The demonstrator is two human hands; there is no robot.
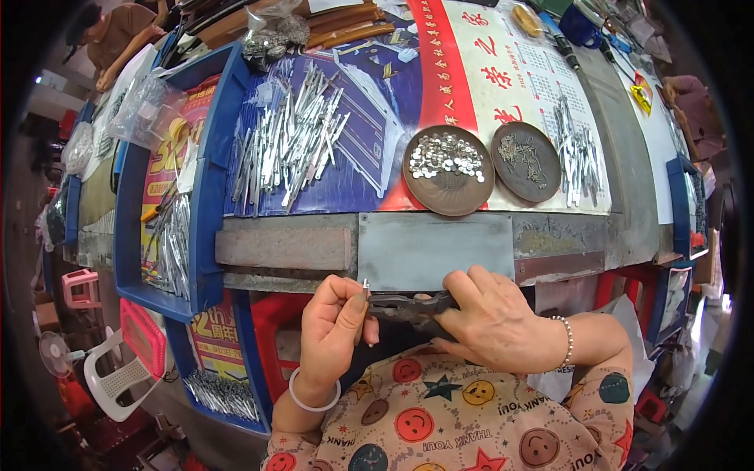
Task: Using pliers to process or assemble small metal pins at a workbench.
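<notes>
Metal piece (366, 283), small, slender and bright silver, stands tip upward in the left hand (334, 320), at 8 o'clock of the flat grey plate (436, 250) on the table (636, 188). Its exposed end is shiny; the lower portion is covered by the thumb, so full length and shape cannot be verified. Left-hand fingers: thumb and forefinger clamped together on the piece.

Right hand (491, 314) lies at 5 o'clock of the plate, back upward, fingers bent toward a dark, glossy item (404, 306) at the table's near edge. Whether they are clamped on it cannot be determined.

Surroundings, taken from the plate: at 12 o'clock, a round brown dish (449, 201) holding shiny silver discs (452, 155); between 1 and 2 o'clock, touching or just beside it, a smaller dish (542, 185) holding thin metal bits (520, 157). At 10 o'clock, a loose pile of narrow silver strips (294, 133); at 2 o'clock, a smaller batch (579, 157). Near 9 o'clock, a blue tray (206, 228) contains further strips.
</notes>
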